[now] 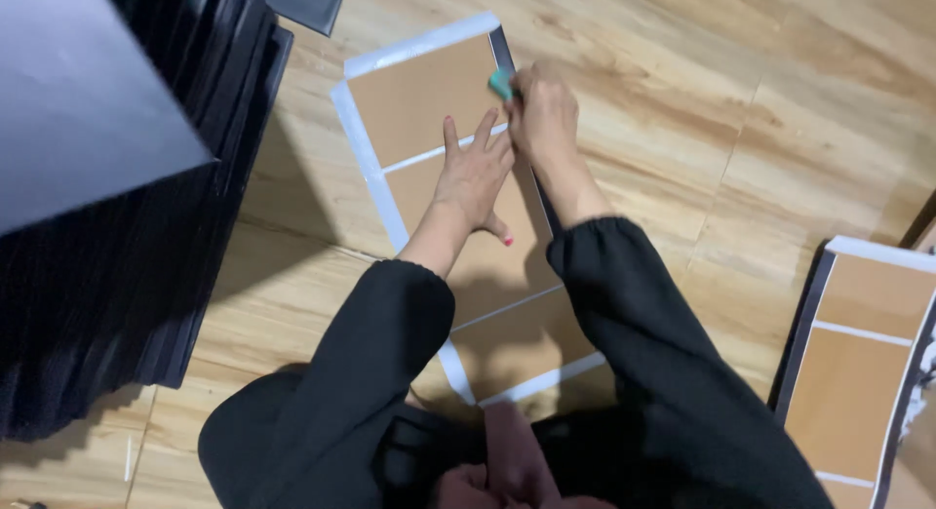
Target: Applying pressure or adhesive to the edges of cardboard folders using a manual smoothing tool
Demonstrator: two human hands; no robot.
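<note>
The left hand (473, 173) lies flat and open on a brown panel (458, 207), fingers spread and pointing away from the person, palm pressing on the board near its middle. The right hand (542, 111) is just beside it, touching it at the fingers, and is closed around a small green scraper (501, 83) that it presses against the panel's right edge, near the far corner. Only one end of the scraper shows; the rest is hidden in the fist. The panel lies on the wooden floor (702, 129), directly in front of the person, tilted a little to the left as it runs away from them. It is made of brown cardboard sections with thin white gaps between them, and a white border runs along its left, far and near edges; a dark strip shows along the right edge beside the right hand. Both arms wear black sleeves (634, 314) gathered at the wrists, and they cover the near part of the panel. To the left stands a stack of black sheets (127, 275), leaning, well apart from the hands. At the right edge of the view lies a second panel (863, 363) of the same kind, brown with white gaps, partly cut off by the frame.
</note>
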